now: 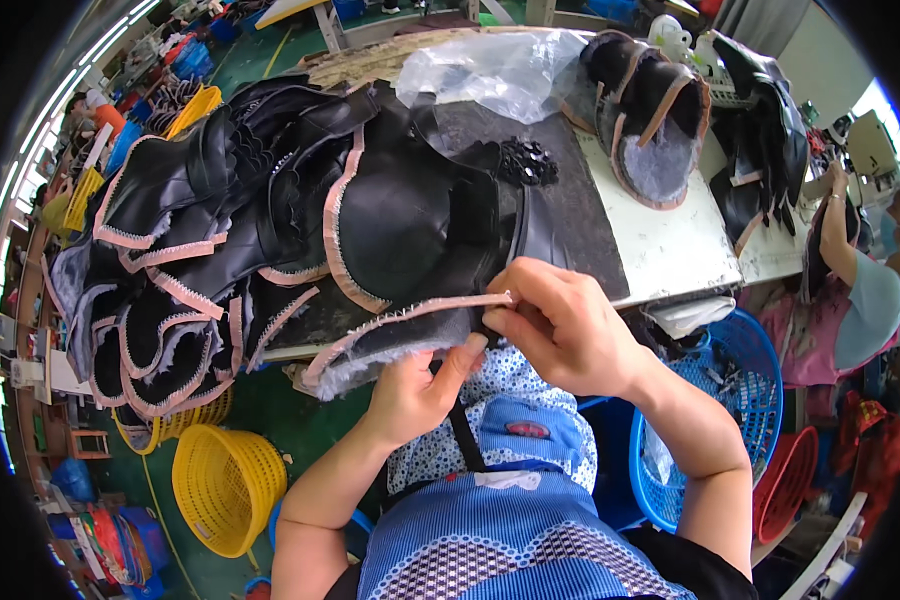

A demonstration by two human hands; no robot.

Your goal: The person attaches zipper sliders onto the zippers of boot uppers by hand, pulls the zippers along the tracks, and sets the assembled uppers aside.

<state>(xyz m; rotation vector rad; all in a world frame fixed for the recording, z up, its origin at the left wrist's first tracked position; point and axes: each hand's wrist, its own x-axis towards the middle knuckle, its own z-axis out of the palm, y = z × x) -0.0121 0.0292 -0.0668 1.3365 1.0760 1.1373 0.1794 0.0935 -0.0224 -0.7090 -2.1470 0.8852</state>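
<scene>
A black boot upper [405, 338] with grey fluffy lining and a zigzag-stitched pink edge strip is held before me at the table's near edge. My right hand [575, 325] pinches the end of that strip between thumb and fingers. Lower down, my left hand [410, 395] grips the lined side, thumb on top; its other fingers are partly hidden. Just beyond lies a larger black upper [395, 215] with the same pink edging. Many more such uppers [195, 165] are heaped to its left.
Crumpled clear plastic [495, 70] lies across the far side of the table [660, 235]. Fur-lined uppers [660, 160] rest at the back right. Below stand a yellow basket [225, 488], a blue basket [765, 385] and a red basket [788, 490]. Another person [865, 300] sits at far right.
</scene>
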